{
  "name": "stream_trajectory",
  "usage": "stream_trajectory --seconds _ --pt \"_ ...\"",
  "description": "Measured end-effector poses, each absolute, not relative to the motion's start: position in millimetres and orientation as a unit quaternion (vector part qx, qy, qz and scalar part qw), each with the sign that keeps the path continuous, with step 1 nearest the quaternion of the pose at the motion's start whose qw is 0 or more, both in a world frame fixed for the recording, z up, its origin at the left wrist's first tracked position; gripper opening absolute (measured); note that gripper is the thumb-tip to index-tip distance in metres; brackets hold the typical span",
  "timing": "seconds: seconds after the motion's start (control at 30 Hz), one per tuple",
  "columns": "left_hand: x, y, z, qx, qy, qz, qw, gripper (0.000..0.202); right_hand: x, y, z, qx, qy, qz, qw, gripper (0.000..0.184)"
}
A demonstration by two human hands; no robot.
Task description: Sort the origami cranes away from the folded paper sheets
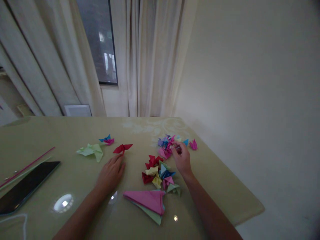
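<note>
My left hand (111, 173) lies flat on the table (75, 133), fingers stretched out, its fingertips just below a red folded paper figure (122, 148). My right hand (182, 158) reaches into a pile of pink, purple and blue folded paper pieces (165, 144), its fingers curled and pinching at the pile; what it grips I cannot make out. Between my forearms lies a heap of red, yellow, blue and pink folded pieces (158, 173). In front of it sits a stack of flat pink and green paper triangles (148, 201).
A light green folded figure (91, 150) and a small blue and pink one (107, 140) lie left of centre. A dark tablet (25, 186) and thin pink sticks (27, 165) are at the left. The table's right edge (225, 166) drops off near the wall. Curtains (150, 56) hang behind.
</note>
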State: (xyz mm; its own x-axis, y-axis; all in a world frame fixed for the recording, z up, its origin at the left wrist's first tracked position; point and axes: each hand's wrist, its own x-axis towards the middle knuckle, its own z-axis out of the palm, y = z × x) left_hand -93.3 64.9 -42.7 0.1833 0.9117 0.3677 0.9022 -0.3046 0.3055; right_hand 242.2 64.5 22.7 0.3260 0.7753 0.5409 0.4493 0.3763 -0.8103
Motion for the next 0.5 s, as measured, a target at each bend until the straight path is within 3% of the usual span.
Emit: stream_trajectory --seconds 0.27,0.5 --pt "-90.9 58.8 -21.5 0.739 0.598 0.308 -0.041 0.031 212.8 46.7 24.1 -0.493 -0.649 0.165 0.555 0.016" --pt "-86.4 56.6 -27.0 0.762 0.610 0.217 0.000 0.046 214.0 46.5 23.8 -0.491 -0.654 0.169 0.550 0.014"
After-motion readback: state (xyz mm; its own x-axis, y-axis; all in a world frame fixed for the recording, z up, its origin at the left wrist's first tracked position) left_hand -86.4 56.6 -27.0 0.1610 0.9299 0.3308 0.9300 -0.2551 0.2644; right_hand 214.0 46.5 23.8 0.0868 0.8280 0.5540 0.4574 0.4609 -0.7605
